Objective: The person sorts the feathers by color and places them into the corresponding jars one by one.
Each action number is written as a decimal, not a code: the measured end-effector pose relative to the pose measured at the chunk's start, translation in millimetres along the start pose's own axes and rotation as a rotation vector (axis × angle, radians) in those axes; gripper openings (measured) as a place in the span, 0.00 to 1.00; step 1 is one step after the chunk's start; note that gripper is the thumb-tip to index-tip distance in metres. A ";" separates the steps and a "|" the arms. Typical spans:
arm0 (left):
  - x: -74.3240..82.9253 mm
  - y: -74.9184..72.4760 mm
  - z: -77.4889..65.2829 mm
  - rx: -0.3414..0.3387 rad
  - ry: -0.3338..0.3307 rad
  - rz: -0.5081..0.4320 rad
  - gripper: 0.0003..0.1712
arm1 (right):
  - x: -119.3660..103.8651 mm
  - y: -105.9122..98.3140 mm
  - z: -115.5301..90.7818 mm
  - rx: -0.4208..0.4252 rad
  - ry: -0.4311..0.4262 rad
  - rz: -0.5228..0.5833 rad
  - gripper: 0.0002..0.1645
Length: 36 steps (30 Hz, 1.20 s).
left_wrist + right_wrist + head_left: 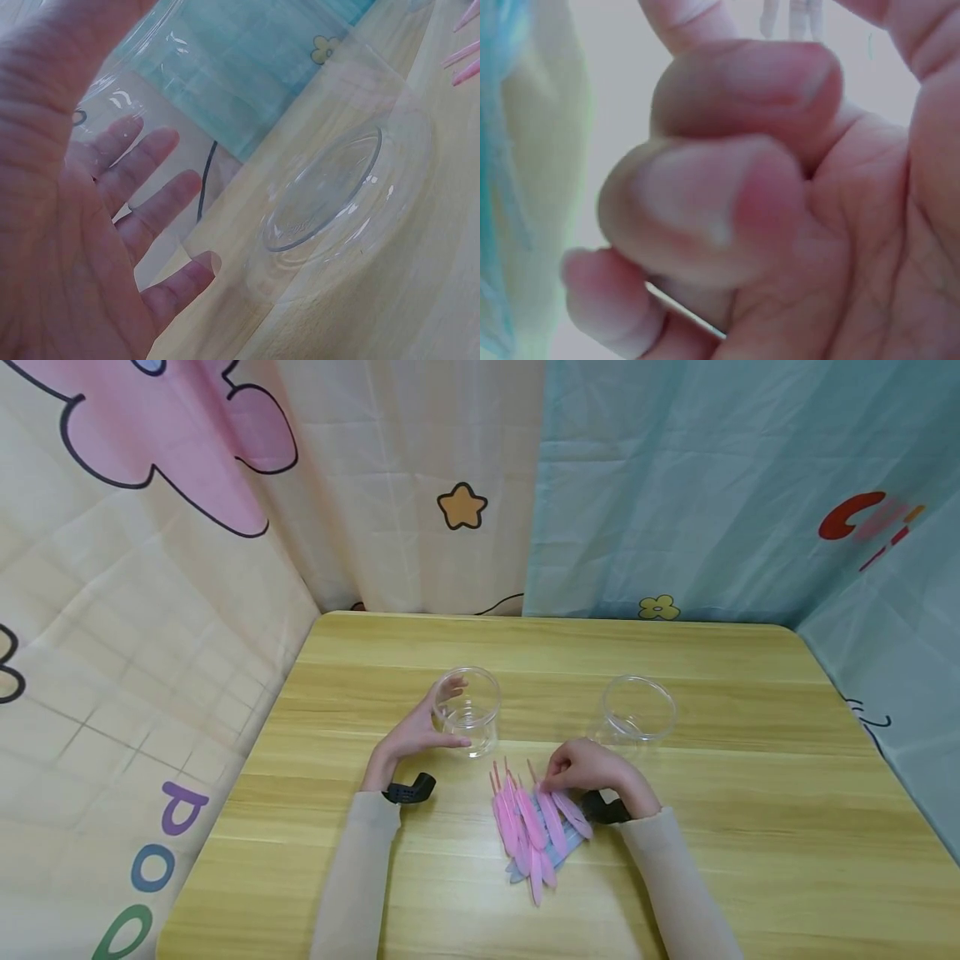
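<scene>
My left hand curves round a clear round tub, thumb in front and fingers behind. In the left wrist view the fingers show through its transparent wall. A pile of pink, leaf-shaped pieces with thin stems lies between the two arms, on top of grey-blue pieces. At the pile's upper right, my right hand has curled fingers and appears to pinch the stem end of a pink piece. The right wrist view shows curled fingers, with the held stem hidden.
A second clear tub stands beyond my right hand. Both tubs and the pile are on a wood-grain table. Printed curtains hang along the table's back and sides. Each wrist carries a black strap-on device.
</scene>
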State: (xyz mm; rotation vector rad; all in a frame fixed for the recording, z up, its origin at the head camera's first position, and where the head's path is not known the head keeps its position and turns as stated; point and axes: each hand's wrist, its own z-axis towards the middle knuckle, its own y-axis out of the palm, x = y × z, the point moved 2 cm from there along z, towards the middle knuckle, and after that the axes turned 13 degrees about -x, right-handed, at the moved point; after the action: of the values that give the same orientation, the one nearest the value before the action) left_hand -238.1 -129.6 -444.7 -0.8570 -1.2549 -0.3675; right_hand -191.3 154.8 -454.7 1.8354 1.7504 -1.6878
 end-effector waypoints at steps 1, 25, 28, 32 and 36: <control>0.1 -0.1 0.2 -0.001 -0.001 0.002 0.58 | -0.4 -1.1 -1.0 -0.001 -0.013 0.011 0.11; 4.7 0.9 -1.6 -0.002 -0.004 0.019 0.56 | -67.1 -60.8 12.6 0.619 -0.233 0.261 0.14; 4.1 0.8 -1.8 -0.002 -0.003 0.011 0.57 | -77.0 -65.4 22.2 0.705 -0.281 0.278 0.14; 4.1 1.2 -1.8 -0.006 -0.007 0.002 0.57 | -86.6 -66.8 35.8 0.825 -0.384 0.281 0.13; 5.1 1.5 -1.0 -0.011 0.001 -0.011 0.57 | -92.4 -62.8 49.5 0.896 -0.453 0.209 0.11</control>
State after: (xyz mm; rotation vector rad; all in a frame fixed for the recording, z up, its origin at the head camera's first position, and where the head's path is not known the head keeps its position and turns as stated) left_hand -234.9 -128.3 -440.6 -0.8596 -1.2576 -0.3843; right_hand -243.2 82.7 -370.7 1.5517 0.6193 -2.7473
